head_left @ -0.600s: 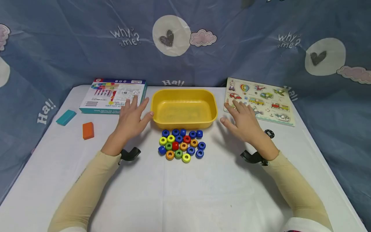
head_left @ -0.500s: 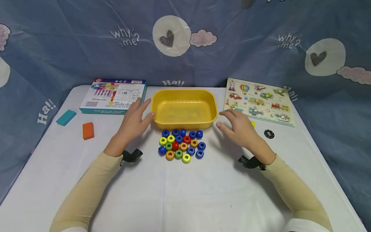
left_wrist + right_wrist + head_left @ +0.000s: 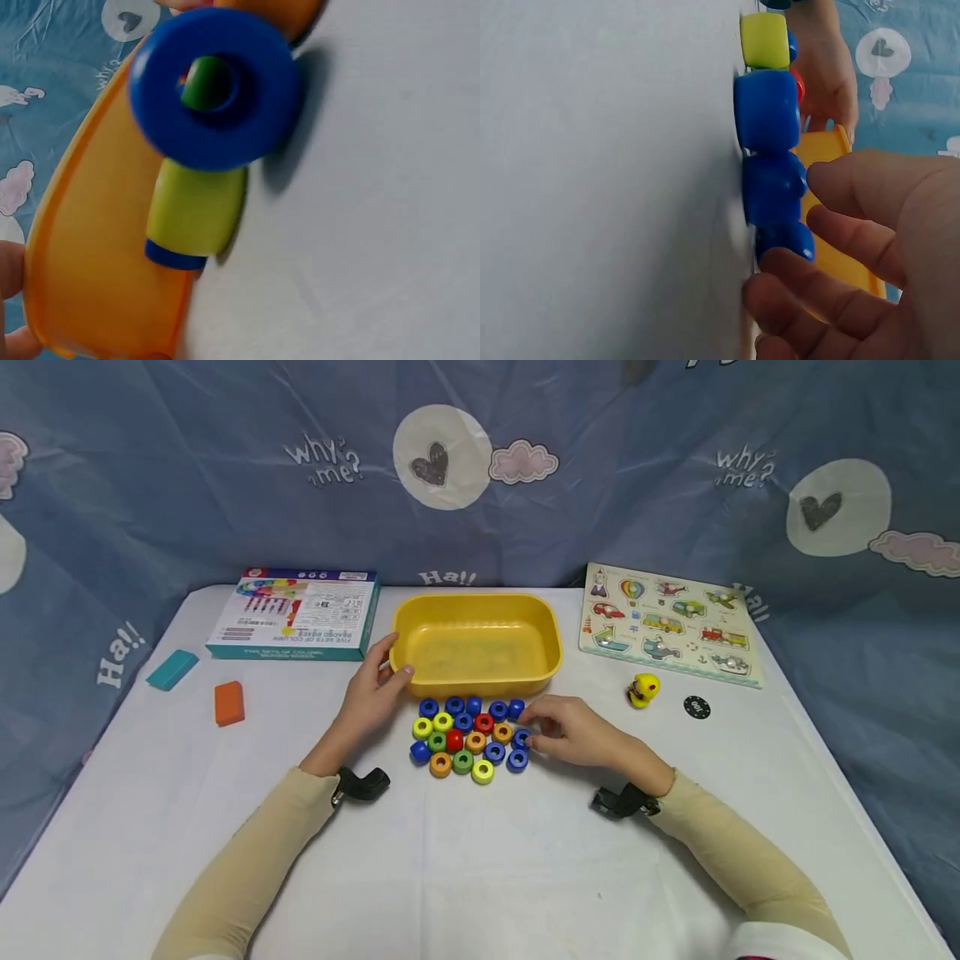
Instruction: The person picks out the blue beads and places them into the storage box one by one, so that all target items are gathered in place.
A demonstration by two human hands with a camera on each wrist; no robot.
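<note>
A yellow plastic tray stands near the middle of the table. At its left end my left hand holds the wall, with the thumb at the front corner; in the left wrist view its fingertips meet the edge. My right hand is low beside the right side of a flat group of colored beads, with its fingers bent and apart. In the right wrist view the thumb is next to a blue bead, and other fingers curve near another blue bead. No firm pinch shows.
At the back left lies a flat box, with a teal block and an orange block nearby. A picture puzzle board is at the back right, behind a yellow duck and a black chip.
My left hand has come down and inward onto the tray's left end. The right hand has moved left and nearer to the beads, uncovering the duck. Tray and beads stay put.
</note>
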